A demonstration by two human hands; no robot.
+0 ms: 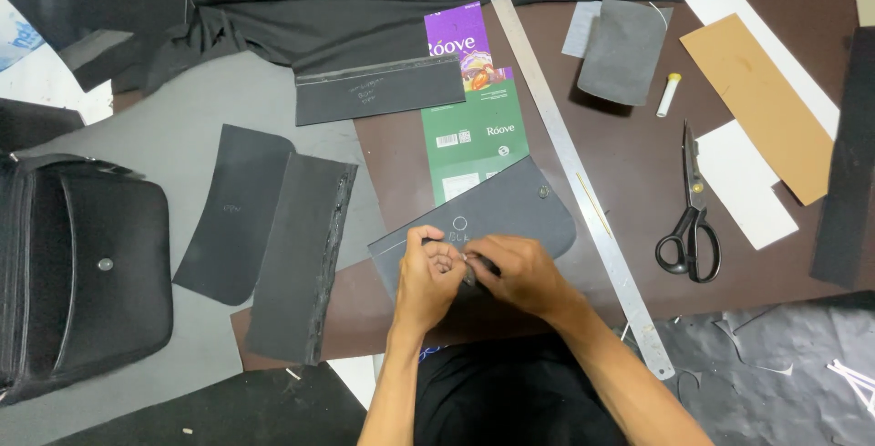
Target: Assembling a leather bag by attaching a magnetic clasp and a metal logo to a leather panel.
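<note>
Partly hidden, small item between left hand (428, 275), right hand (517, 273), unclear

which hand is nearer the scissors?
Right. The right hand rests on the grey flap piece, with the steel ruler between it and the scissors; the left hand lies farther left.

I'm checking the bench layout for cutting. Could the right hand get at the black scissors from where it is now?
Probably yes. The right hand is busy on the dark flap piece, and the scissors lie open to its right. Only the flat steel ruler lies between, low enough to pass over.
</note>
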